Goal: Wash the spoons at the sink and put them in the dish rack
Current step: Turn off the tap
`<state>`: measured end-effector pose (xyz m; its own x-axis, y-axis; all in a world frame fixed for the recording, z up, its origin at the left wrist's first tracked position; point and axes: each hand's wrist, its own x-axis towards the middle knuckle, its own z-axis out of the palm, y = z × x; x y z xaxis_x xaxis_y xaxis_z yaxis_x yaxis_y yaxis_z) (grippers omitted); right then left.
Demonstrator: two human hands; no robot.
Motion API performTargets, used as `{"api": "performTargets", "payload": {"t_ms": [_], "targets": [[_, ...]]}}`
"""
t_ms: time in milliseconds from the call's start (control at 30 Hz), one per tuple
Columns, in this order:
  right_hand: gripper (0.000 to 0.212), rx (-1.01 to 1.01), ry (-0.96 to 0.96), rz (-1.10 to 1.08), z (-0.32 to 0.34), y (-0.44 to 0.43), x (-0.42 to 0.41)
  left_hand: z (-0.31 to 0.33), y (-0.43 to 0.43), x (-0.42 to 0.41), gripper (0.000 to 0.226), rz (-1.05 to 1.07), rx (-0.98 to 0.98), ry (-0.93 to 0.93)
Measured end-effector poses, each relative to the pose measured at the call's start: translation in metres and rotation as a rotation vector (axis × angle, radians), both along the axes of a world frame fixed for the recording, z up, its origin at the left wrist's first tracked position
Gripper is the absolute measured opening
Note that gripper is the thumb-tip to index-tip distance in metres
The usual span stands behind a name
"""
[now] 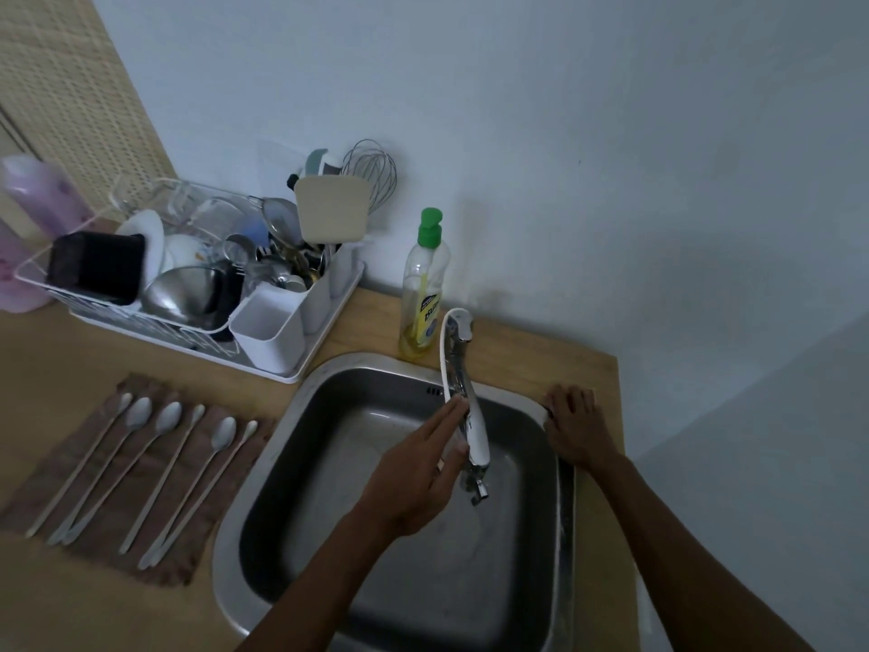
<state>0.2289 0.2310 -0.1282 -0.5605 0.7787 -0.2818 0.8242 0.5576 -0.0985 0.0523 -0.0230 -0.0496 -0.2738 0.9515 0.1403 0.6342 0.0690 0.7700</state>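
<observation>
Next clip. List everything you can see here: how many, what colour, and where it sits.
spoons: six, pale, long-handled, side by side on the cloth
cloth: one, brown, on the counter left of the sink
sink: one, steel, centre
tap: one, chrome and white, over the sink
soap bottle: one, clear with yellow liquid and a green cap, behind the sink
dish rack: one, white, back left, full of dishes
steel bowl: one, silver, at the rack's front
whisk: one, metal, at the rack's back right
plastic bottles: two, pinkish, blurred, at the left edge
counter: one, wooden
left hand: straight fingers touching the tap
right hand: resting on the sink's right rim
</observation>
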Motion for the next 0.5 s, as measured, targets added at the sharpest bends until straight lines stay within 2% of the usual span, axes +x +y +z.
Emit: {"api": "performTargets", "payload": {"t_ms": [67, 167, 233, 367, 500], "targets": [[0.065, -0.006, 0.045, -0.005, 0.015, 0.002, -0.015, -0.001, -0.002, -0.004, 0.058, -0.022, -0.007, 0.023], [0.065, 0.009, 0.35, 0.135, 0.053, -0.009, -0.057, -0.003, -0.003, -0.007, 0.061, -0.027, -0.031, 0.085], [0.068, 0.013, 0.469, 0.259, 0.077, -0.018, -0.085, -0.001, -0.004, -0.008, 0.062, -0.029, -0.038, 0.111], [0.087, 0.126, 0.397, 0.386, 0.082, -0.025, -0.107, 0.004, -0.006, -0.012, 0.062, -0.014, -0.02, 0.147], [0.103, 0.163, 0.352, 0.346, 0.071, -0.028, -0.098, 0.005, -0.005, -0.012, 0.063, -0.013, -0.015, 0.16]]}}
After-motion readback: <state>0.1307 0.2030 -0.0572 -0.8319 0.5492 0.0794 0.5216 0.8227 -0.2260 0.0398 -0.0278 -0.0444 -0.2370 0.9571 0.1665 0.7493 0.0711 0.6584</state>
